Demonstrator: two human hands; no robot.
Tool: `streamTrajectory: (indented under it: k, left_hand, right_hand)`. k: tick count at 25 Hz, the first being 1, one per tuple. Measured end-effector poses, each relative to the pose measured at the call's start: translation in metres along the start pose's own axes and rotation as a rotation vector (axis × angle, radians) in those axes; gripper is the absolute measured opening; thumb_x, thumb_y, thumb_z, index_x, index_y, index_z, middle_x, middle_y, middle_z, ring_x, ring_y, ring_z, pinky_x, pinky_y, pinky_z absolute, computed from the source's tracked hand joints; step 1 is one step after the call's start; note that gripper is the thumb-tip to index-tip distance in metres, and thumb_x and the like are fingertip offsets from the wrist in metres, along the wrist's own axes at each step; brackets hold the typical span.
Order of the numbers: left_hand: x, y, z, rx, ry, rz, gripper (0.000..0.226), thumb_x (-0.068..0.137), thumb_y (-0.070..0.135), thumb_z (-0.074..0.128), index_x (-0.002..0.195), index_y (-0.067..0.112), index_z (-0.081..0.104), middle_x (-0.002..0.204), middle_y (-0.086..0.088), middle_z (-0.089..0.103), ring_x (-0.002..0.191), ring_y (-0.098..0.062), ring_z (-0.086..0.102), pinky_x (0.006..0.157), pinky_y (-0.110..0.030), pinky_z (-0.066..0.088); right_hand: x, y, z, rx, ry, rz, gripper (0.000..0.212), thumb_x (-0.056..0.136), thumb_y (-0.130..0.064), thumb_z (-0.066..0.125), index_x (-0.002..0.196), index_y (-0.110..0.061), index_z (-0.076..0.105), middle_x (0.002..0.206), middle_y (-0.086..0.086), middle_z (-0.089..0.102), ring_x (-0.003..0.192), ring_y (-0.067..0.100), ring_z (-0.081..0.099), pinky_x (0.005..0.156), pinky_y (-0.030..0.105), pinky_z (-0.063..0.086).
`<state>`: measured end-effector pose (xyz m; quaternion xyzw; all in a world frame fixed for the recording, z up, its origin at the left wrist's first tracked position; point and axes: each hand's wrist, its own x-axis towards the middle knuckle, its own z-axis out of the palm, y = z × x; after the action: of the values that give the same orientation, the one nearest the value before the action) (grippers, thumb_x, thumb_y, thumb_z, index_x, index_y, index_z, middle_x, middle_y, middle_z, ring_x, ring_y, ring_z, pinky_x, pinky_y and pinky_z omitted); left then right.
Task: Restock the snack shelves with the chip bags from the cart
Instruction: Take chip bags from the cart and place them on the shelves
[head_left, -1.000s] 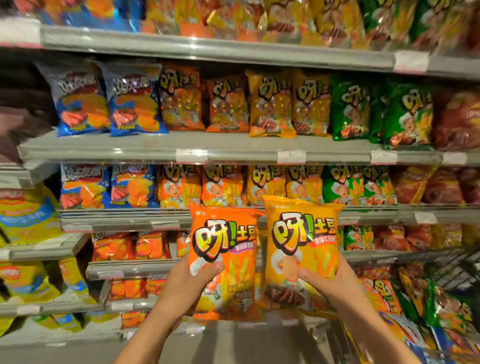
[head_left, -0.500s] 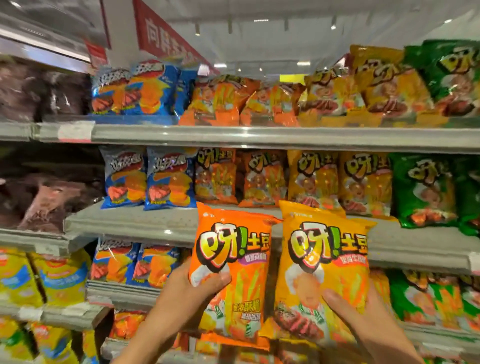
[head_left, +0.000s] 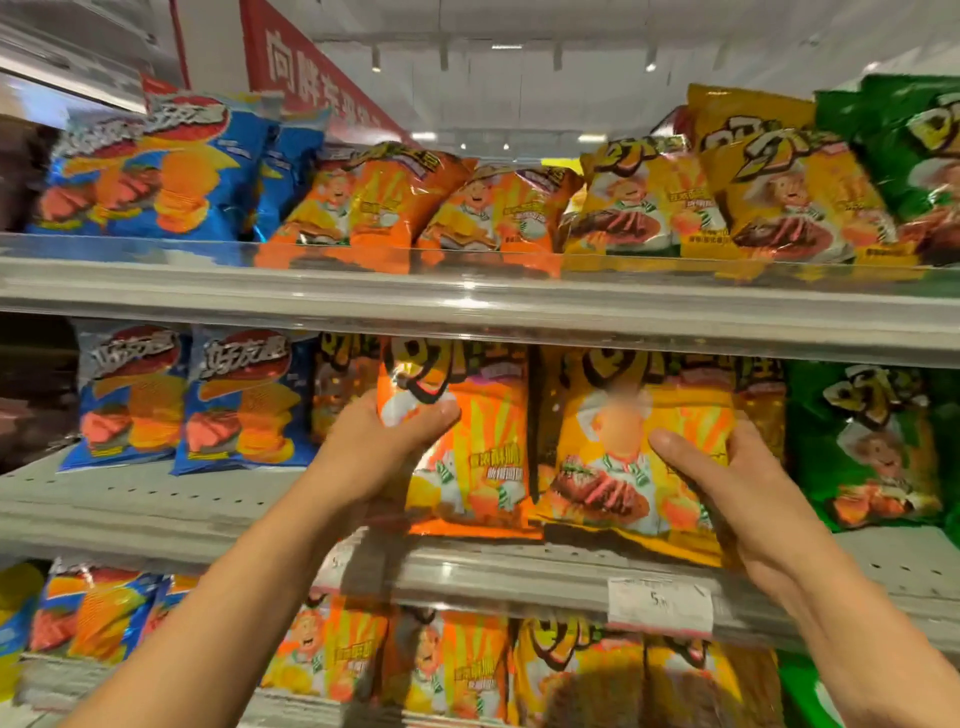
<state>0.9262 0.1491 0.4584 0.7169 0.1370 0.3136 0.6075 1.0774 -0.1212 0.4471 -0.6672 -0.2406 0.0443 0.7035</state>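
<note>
While left hand (head_left: 374, 447) grips orange bag (head_left: 467, 447); right hand (head_left: 727, 483) grips yellow bag (head_left: 623, 447).

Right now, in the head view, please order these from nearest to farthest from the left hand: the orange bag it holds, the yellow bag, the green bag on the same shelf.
1. Orange bag: gripped by the left hand.
2. Yellow bag: next on the right, in the right hand.
3. Green bag: far right.

Both bare forearms reach up and forward. The left hand (head_left: 379, 447) grips with curled fingers and thumb. The right hand (head_left: 727, 483) clasps likewise.
</note>
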Motion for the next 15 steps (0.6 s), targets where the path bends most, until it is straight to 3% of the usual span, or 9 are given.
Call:
streamTrajectory:
  k: [2, 3, 5, 7, 10, 12, 15]
  left_hand:
    - [0.026, -0.010, 0.010, 0.027, -0.025, -0.043, 0.019, 0.085, 0.025, 0.080, 0.097, 0.011, 0.077, 0.091, -0.009, 0.079, 0.084, -0.026, 0.076, 0.078, -0.045, 0.063]
    - [0.036, -0.019, 0.012, 0.042, -0.030, -0.079, 0.022, 0.085, 0.026, 0.080, 0.099, 0.010, 0.075, 0.091, -0.010, 0.079, 0.084, -0.025, 0.077, 0.073, -0.044, 0.063]
    - [0.048, -0.035, 0.014, 0.031, 0.002, -0.181, 0.018, 0.083, 0.030, 0.081, 0.092, 0.015, 0.076, 0.077, 0.000, 0.079, 0.063, -0.009, 0.074, 0.048, -0.025, 0.056]
    - [0.056, -0.044, 0.014, -0.038, -0.002, -0.298, 0.018, 0.080, 0.033, 0.084, 0.086, 0.018, 0.077, 0.072, 0.001, 0.078, 0.055, -0.009, 0.072, 0.039, -0.020, 0.050]
    - [0.063, -0.045, 0.011, -0.106, -0.116, -0.340, 0.012, 0.076, 0.034, 0.087, 0.069, 0.026, 0.081, 0.074, 0.003, 0.079, 0.060, -0.008, 0.074, 0.043, -0.023, 0.054]
    - [0.066, -0.048, 0.008, -0.048, -0.191, -0.279, 0.008, 0.076, 0.039, 0.086, 0.072, 0.034, 0.081, 0.074, 0.012, 0.078, 0.060, 0.003, 0.071, 0.044, -0.015, 0.051]
    - [0.066, -0.060, 0.009, 0.016, -0.181, -0.236, 0.024, 0.075, 0.046, 0.085, 0.088, 0.026, 0.079, 0.084, 0.006, 0.080, 0.068, 0.000, 0.073, 0.053, -0.015, 0.054]
  right_hand:
    - [0.013, 0.011, 0.003, -0.135, 0.079, -0.012, 0.069, 0.056, -0.058, 0.082, 0.113, -0.029, 0.055, 0.106, 0.000, 0.075, 0.098, 0.019, 0.074, 0.087, 0.043, 0.059]
    - [0.017, 0.019, 0.006, -0.186, 0.099, -0.006, 0.063, 0.058, -0.057, 0.080, 0.109, -0.030, 0.054, 0.105, 0.000, 0.074, 0.099, 0.018, 0.072, 0.087, 0.043, 0.058]
    - [0.022, 0.033, 0.010, -0.208, 0.081, 0.028, 0.058, 0.061, -0.053, 0.080, 0.107, -0.029, 0.053, 0.106, 0.003, 0.073, 0.094, 0.017, 0.073, 0.080, 0.038, 0.061]
    - [0.024, 0.040, 0.009, -0.205, 0.070, 0.063, 0.059, 0.060, -0.052, 0.081, 0.107, -0.031, 0.054, 0.107, 0.003, 0.074, 0.088, 0.011, 0.074, 0.069, 0.028, 0.062]
    - [0.024, 0.042, 0.001, -0.213, -0.007, 0.140, 0.066, 0.062, -0.052, 0.085, 0.118, -0.033, 0.057, 0.112, -0.001, 0.076, 0.102, 0.017, 0.073, 0.091, 0.044, 0.059]
    - [0.022, 0.037, 0.001, -0.200, -0.065, 0.187, 0.069, 0.064, -0.048, 0.085, 0.125, -0.031, 0.059, 0.116, -0.002, 0.076, 0.106, 0.019, 0.073, 0.095, 0.045, 0.056]
    - [0.016, 0.035, 0.009, -0.274, 0.007, 0.149, 0.074, 0.066, -0.048, 0.080, 0.131, -0.030, 0.051, 0.114, -0.007, 0.075, 0.093, 0.003, 0.073, 0.072, 0.020, 0.059]
